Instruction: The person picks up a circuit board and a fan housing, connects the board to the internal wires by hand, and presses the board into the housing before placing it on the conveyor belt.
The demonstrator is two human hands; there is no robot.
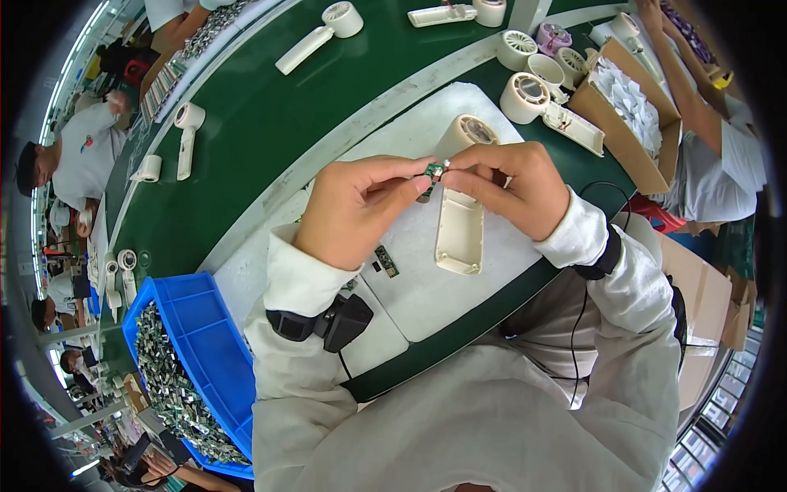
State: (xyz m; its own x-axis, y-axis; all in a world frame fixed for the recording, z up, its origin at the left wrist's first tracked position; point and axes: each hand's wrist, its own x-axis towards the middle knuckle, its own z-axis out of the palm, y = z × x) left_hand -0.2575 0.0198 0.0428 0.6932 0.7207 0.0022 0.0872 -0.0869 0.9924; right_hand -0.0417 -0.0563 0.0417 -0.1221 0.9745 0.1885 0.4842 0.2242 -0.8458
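A single fisheye view looked steeply down from the person's head, close over the chest and forearms, which entered from the lower edge. It faced forward across the green desk (pixel 270 123), whose straight edges bowed toward the dark round rim. The left hand (pixel 352 209) and right hand (pixel 512 187) sat near picture centre; the far desk and co-workers curved along the top and sides.
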